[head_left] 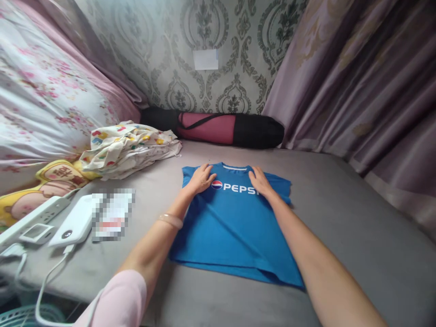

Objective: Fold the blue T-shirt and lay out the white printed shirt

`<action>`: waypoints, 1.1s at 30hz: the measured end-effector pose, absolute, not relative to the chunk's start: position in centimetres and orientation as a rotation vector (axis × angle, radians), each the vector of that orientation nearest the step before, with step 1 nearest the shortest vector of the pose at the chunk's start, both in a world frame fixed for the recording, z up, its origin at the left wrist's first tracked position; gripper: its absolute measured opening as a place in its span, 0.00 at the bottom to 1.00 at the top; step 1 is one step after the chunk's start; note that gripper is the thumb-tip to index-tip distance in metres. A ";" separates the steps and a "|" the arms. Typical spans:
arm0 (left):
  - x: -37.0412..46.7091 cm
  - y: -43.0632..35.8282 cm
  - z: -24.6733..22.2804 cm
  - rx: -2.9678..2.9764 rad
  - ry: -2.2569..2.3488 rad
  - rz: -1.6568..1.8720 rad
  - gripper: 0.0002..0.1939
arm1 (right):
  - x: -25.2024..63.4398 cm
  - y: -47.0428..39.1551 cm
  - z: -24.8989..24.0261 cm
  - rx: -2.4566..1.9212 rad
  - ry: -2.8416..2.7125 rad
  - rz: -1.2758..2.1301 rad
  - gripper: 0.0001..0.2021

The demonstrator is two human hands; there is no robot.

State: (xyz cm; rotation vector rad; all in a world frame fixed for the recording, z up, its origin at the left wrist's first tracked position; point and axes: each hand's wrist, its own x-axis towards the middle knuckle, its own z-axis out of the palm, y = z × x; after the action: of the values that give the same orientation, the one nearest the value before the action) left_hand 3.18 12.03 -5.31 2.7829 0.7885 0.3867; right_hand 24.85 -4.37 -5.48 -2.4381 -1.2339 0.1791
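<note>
A blue T-shirt (231, 231) with a white PEPSI print lies spread out on the grey bed sheet, its neckline away from me. Near its left shoulder rests my left hand (203, 178), palm down with the fingers stretched out over the cloth. My right hand (260, 181) lies on the right shoulder side in the same way and covers the end of the print. Both hands are open and hold nothing. A diagonal crease crosses the shirt's front, and its hem is slightly wavy at the lower right.
At the left lie a white power bank (76, 222) with a cable, a power strip (37, 222), a yellow cartoon cushion (51, 188) and a heap of patterned cloth (129, 147). A black and maroon roll bag (207, 128) lies along the wall. Curtains (340, 81) hang at the right.
</note>
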 end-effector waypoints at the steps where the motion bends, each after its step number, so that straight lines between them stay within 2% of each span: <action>1: 1.7 11.6 -4.8 2.764 0.782 0.459 0.25 | 24.9 -5.5 -5.0 -2.407 -1.245 0.167 0.26; 5: -5.6 8.0 -3.0 2.593 0.886 0.573 0.20 | 23.9 -12.1 -3.8 -2.204 -1.199 0.194 0.16; 7: -9.0 5.3 -2.4 2.457 1.062 0.540 0.18 | 22.9 -16.0 -3.7 -2.166 -1.118 0.403 0.13; 12: -13.9 -1.3 -2.4 2.221 1.271 0.357 0.20 | 19.3 -23.9 -3.0 -2.286 -0.976 0.756 0.15; 20: -16.0 -4.9 -3.5 2.233 1.413 0.307 0.24 | 14.0 -28.4 -1.0 -2.699 -1.054 0.568 0.20; 27: -16.3 -4.9 -3.7 2.213 1.401 0.317 0.21 | 12.9 -28.9 -1.5 -2.737 -1.054 0.496 0.17; 33: -17.4 -3.8 -3.7 1.860 1.256 0.398 0.24 | 13.9 -29.1 -1.7 -2.630 -1.041 0.627 0.16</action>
State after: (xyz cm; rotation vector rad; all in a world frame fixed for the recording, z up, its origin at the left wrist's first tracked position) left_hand -17.38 -3.76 -3.70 1.8605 1.2562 0.3978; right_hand 13.95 -29.11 -1.73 -2.6296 -1.0405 0.6267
